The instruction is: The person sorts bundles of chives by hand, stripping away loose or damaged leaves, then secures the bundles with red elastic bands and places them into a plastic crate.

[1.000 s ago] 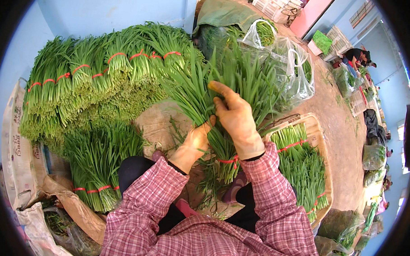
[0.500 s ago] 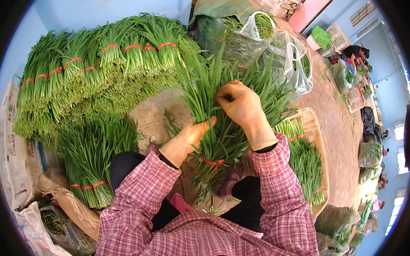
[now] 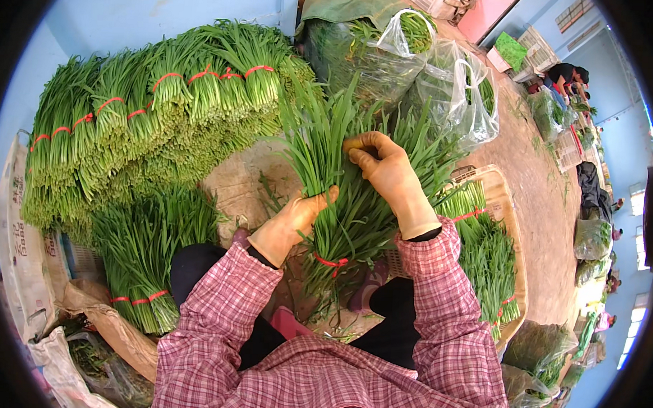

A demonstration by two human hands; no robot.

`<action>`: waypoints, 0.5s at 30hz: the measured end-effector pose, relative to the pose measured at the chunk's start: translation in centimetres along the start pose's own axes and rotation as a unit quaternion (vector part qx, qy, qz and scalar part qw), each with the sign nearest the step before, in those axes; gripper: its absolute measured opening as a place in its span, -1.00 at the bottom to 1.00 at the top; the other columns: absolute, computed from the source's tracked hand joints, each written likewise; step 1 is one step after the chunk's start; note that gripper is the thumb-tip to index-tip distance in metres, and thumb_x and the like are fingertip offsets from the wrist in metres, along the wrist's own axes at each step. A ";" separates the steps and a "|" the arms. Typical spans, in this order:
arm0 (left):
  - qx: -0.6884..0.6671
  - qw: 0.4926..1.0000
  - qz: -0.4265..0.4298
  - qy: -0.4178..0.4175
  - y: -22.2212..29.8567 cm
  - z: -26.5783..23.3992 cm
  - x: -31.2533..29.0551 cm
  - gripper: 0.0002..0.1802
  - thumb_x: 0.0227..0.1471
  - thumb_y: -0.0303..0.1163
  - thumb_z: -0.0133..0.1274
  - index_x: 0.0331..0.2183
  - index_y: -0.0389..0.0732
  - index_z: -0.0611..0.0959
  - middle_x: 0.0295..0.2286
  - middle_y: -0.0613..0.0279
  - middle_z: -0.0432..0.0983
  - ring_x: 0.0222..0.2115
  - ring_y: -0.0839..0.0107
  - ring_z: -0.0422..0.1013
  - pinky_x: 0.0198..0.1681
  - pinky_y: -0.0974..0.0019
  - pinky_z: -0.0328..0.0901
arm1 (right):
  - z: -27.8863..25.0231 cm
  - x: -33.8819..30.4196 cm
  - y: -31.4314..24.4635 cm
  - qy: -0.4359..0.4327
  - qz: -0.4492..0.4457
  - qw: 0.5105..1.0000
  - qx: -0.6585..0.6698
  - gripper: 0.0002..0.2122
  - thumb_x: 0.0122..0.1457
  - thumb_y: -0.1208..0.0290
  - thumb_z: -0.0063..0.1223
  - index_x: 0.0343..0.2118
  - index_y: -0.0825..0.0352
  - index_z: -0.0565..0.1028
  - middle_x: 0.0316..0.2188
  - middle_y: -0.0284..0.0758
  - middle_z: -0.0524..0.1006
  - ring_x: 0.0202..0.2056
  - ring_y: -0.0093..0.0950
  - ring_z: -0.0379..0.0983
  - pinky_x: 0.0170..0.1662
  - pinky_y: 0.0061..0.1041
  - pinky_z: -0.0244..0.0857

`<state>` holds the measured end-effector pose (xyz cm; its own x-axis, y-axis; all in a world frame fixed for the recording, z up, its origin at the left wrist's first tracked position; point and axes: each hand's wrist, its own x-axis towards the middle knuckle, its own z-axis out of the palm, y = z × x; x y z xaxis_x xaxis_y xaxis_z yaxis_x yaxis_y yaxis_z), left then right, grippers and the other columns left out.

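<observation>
Both hands wear tan gloves. My left hand (image 3: 291, 223) is closed around a loose bunch of green chives (image 3: 315, 150), whose long flat leaves point away from me. At the right edge of those leaves, my right hand (image 3: 391, 176) has its thumb and bent fingers drawn together; whatever lies between the fingertips is too small to make out. Beneath both hands are more chive leaves (image 3: 362, 223), with a red tie (image 3: 330, 261) around them between my feet. The lower ends of the held bunch are partly hidden by my left hand.
Tied chive bundles (image 3: 179, 102) are heaped at the far left, and further bundles (image 3: 141, 248) lie by my left knee. On the right stands a tan crate (image 3: 515, 261) of chives. Clear plastic bags (image 3: 452, 100) of greens sit beyond. Another person (image 3: 567, 79) works at far right.
My right hand has shifted slightly, its fingers moving down a little along the leaf edge. My left hand keeps its hold on the chives, lowered a touch to the left.
</observation>
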<state>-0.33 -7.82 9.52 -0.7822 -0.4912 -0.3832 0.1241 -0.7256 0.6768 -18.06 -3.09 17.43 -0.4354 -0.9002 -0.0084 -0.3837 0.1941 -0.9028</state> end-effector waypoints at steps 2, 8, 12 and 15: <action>0.011 1.000 0.012 0.006 -0.3 -0.3 0.1 -0.56 0.11 -0.28 0.25 0.02 -0.09 0.55 -0.13 0.48 0.50 -0.11 0.53 0.40 -0.07 0.32 0.36 | 0.1 -0.2 0.1 -0.014 -0.041 0.999 0.022 -0.86 0.09 0.50 0.27 -0.31 0.40 0.60 -0.33 -0.34 0.58 -0.30 -0.54 0.48 -0.17 -0.53 0.37; 0.051 0.998 0.022 0.011 -1.7 -1.6 1.4 -0.60 0.14 -0.29 0.22 0.01 -0.07 0.57 -0.12 0.50 0.49 -0.10 0.53 0.38 -0.04 0.31 0.33 | 0.3 -0.2 1.4 0.004 -0.069 0.990 -0.121 -0.79 0.12 0.43 0.22 -0.20 0.37 0.58 -0.29 -0.33 0.62 -0.29 -0.49 0.52 -0.16 -0.48 0.41; 0.069 0.997 0.009 0.020 -1.2 -0.9 1.1 -0.63 0.17 -0.31 0.19 0.01 -0.06 0.57 -0.09 0.50 0.48 -0.08 0.55 0.37 -0.03 0.36 0.32 | -1.2 0.6 1.8 0.028 0.084 0.981 0.172 -0.75 0.11 0.43 0.24 -0.15 0.38 0.57 -0.31 -0.38 0.60 -0.35 -0.49 0.48 -0.22 -0.49 0.39; 0.074 0.997 0.010 0.021 -1.1 -1.6 1.0 -0.62 0.17 -0.30 0.19 0.03 -0.06 0.56 -0.08 0.50 0.48 -0.07 0.55 0.37 -0.02 0.37 0.32 | 0.4 -0.3 1.4 0.015 -0.095 0.995 0.039 -0.71 0.07 0.45 0.28 -0.12 0.36 0.56 -0.33 -0.37 0.59 -0.36 -0.48 0.47 -0.23 -0.48 0.39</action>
<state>-0.22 -8.30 7.41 -0.7532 -0.5276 -0.3929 0.0455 -0.6376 0.7690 -18.15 -2.65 15.96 -0.3851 -0.9058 0.1766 -0.3981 -0.0096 -0.9173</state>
